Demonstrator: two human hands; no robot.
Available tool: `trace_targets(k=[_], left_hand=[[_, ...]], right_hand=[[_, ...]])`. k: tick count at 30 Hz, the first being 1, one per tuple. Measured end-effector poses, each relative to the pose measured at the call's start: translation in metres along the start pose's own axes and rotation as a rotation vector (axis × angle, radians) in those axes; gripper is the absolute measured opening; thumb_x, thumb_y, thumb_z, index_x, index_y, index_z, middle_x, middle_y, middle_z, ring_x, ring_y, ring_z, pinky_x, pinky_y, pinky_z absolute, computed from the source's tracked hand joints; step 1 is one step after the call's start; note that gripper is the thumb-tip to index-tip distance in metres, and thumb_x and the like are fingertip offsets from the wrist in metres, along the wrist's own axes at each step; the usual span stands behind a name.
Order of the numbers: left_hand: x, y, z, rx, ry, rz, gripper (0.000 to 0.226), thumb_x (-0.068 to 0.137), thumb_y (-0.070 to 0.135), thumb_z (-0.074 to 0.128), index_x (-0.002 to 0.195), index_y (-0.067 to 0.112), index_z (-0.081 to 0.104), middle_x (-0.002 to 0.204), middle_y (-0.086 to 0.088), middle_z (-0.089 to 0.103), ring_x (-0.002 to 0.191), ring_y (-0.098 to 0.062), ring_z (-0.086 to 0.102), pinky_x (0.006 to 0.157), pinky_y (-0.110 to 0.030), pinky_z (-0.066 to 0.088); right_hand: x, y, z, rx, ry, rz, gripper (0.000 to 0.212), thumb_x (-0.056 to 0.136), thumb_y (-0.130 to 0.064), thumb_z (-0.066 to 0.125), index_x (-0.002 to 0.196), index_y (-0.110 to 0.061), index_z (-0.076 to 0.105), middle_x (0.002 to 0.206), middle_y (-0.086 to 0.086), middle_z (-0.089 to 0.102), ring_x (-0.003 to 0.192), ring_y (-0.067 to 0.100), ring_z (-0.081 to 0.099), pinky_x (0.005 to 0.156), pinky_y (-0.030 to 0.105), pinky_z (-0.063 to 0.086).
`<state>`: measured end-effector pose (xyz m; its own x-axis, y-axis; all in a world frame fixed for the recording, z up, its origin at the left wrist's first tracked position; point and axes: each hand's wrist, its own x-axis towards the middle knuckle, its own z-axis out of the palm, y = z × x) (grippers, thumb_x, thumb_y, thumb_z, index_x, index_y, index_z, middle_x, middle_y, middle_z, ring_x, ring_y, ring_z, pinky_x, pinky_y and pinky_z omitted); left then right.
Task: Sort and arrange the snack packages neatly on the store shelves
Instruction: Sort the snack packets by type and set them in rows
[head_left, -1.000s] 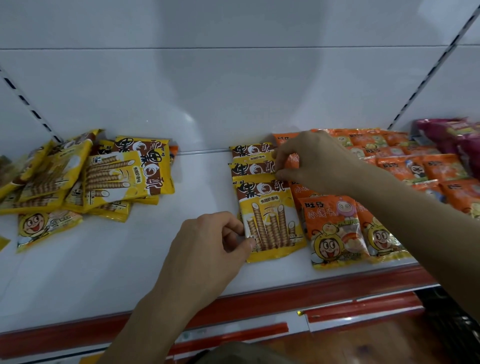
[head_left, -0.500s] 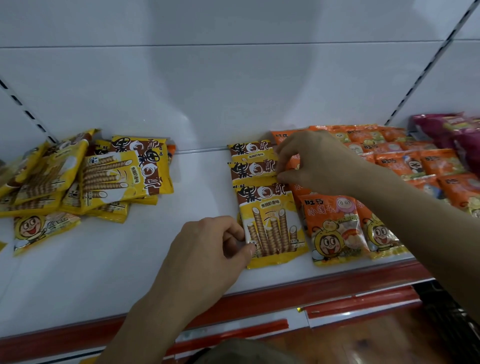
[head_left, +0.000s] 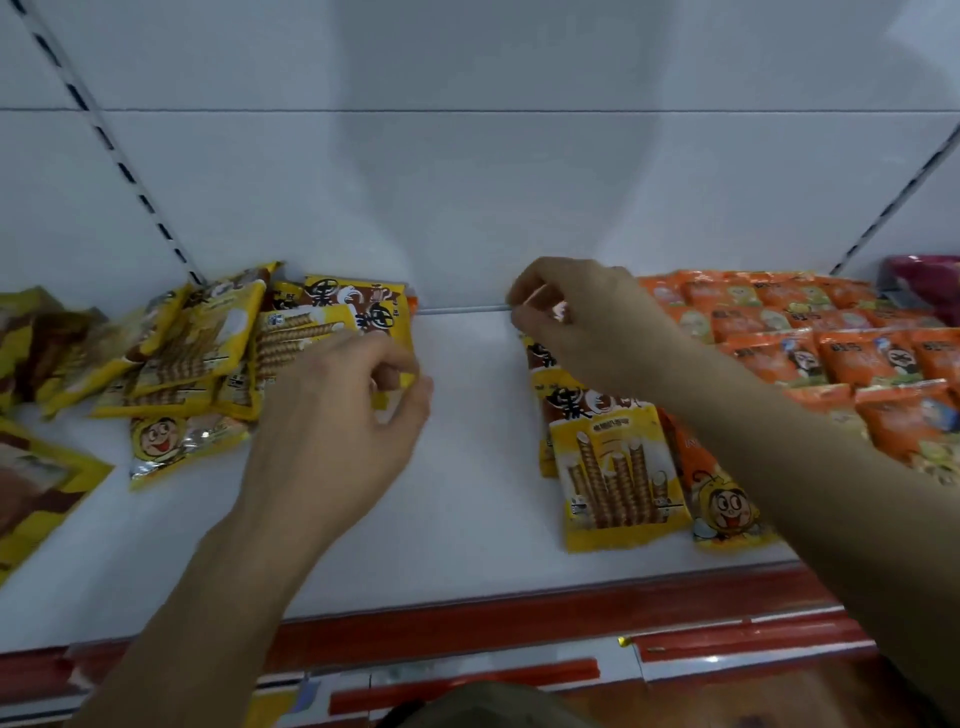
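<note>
While the right hand stays curled over the wafer row, the left hand has crossed over — now pinching a yellow packet in the loose pile.

two hands, one white shelf, about a dozen yellow wafer-roll packs, many orange packs

We saw glossy plastic-film wafer packets, shiny orange foil-like bags at three o'clock, and a smooth matt white shelf.
</note>
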<state>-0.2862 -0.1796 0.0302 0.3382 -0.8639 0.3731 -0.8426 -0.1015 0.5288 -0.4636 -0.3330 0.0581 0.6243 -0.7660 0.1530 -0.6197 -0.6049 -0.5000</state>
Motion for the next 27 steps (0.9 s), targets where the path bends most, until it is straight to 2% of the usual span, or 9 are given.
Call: trace_targets(k=[3, 7, 11, 15, 17, 19, 21, 23, 27], left_hand=[[0.015, -0.033, -0.027, 0.013, 0.099, -0.081, 0.011, 0.087, 0.026, 0.072, 0.098, 0.022, 0.073, 0.092, 0.01, 0.064, 0.075, 0.003, 0.056, 0.069, -0.005, 0.038], [0.011, -0.063, -0.038, 0.025, 0.047, -0.098, 0.014, 0.089, 0.018, 0.072, 0.103, 0.02, 0.073, 0.098, 0.01, 0.067, 0.081, 0.002, 0.053, 0.072, 0.003, 0.036], [0.006, -0.07, -0.037, -0.053, 0.087, -0.046, 0.025, 0.091, 0.017, 0.067, 0.115, 0.021, 0.068, 0.111, 0.006, 0.064, 0.099, -0.008, 0.059, 0.084, -0.015, 0.043], [0.012, -0.067, -0.038, -0.151, 0.047, -0.054, 0.04, 0.098, 0.027, 0.058, 0.138, 0.028, 0.054, 0.129, 0.011, 0.059, 0.113, -0.005, 0.057, 0.092, -0.028, 0.046], [0.013, -0.067, -0.037, -0.265, -0.03, -0.061, 0.032, 0.099, 0.029, 0.059, 0.13, 0.035, 0.059, 0.114, 0.02, 0.067, 0.096, -0.002, 0.065, 0.08, -0.029, 0.054], [0.013, -0.067, -0.035, -0.409, -0.077, -0.114, 0.021, 0.099, 0.026, 0.06, 0.116, 0.038, 0.064, 0.09, 0.018, 0.072, 0.076, -0.009, 0.069, 0.067, -0.031, 0.057], [0.012, -0.067, -0.033, -0.534, -0.072, -0.152, 0.022, 0.1, 0.016, 0.059, 0.108, 0.035, 0.067, 0.083, 0.012, 0.074, 0.067, -0.01, 0.069, 0.062, -0.024, 0.055], [0.01, -0.067, -0.031, -0.561, -0.055, -0.155, 0.024, 0.099, 0.011, 0.06, 0.104, 0.032, 0.069, 0.081, 0.01, 0.075, 0.064, -0.007, 0.069, 0.061, -0.02, 0.053], [0.003, -0.062, -0.027, -0.478, -0.176, -0.201, 0.02, 0.095, 0.02, 0.066, 0.113, 0.029, 0.069, 0.071, 0.008, 0.075, 0.063, -0.009, 0.069, 0.069, -0.039, 0.059]], right_hand=[[0.019, -0.035, 0.039, 0.185, -0.078, 0.051, 0.024, 0.102, -0.04, 0.054, 0.118, -0.023, 0.054, 0.097, -0.002, 0.073, 0.078, 0.015, 0.066, 0.07, 0.033, 0.051], [0.033, -0.061, 0.078, 0.163, -0.095, 0.063, 0.043, 0.092, -0.047, 0.068, 0.121, -0.024, 0.046, 0.083, -0.003, 0.07, 0.074, 0.016, 0.062, 0.059, 0.029, 0.04], [0.031, -0.058, 0.064, 0.505, 0.008, 0.152, 0.051, 0.085, -0.027, 0.082, 0.122, -0.023, 0.047, 0.08, 0.001, 0.073, 0.068, 0.022, 0.072, 0.062, 0.038, 0.059], [0.023, -0.047, 0.022, 0.814, -0.167, 0.218, 0.039, 0.083, -0.014, 0.078, 0.117, -0.008, 0.062, 0.09, 0.01, 0.077, 0.077, 0.026, 0.073, 0.065, 0.033, 0.061], [0.022, -0.039, 0.01, 0.835, -0.217, 0.228, 0.04, 0.077, -0.021, 0.077, 0.113, -0.008, 0.066, 0.098, 0.014, 0.077, 0.082, 0.026, 0.074, 0.065, 0.031, 0.061], [0.021, -0.032, 0.006, 0.823, -0.23, 0.231, 0.039, 0.074, -0.023, 0.075, 0.11, -0.008, 0.068, 0.101, 0.016, 0.077, 0.085, 0.026, 0.073, 0.066, 0.032, 0.062], [0.02, -0.026, 0.005, 0.853, -0.236, 0.233, 0.036, 0.074, -0.02, 0.074, 0.107, -0.005, 0.07, 0.101, 0.017, 0.076, 0.086, 0.027, 0.072, 0.069, 0.032, 0.062], [0.019, -0.022, 0.003, 0.917, -0.246, 0.247, 0.035, 0.074, -0.013, 0.072, 0.107, 0.0, 0.07, 0.099, 0.019, 0.076, 0.084, 0.025, 0.073, 0.07, 0.028, 0.063], [0.018, -0.016, -0.004, 0.757, -0.169, 0.267, 0.018, 0.083, -0.004, 0.072, 0.101, 0.0, 0.073, 0.093, 0.017, 0.077, 0.085, 0.028, 0.076, 0.074, 0.029, 0.064]])
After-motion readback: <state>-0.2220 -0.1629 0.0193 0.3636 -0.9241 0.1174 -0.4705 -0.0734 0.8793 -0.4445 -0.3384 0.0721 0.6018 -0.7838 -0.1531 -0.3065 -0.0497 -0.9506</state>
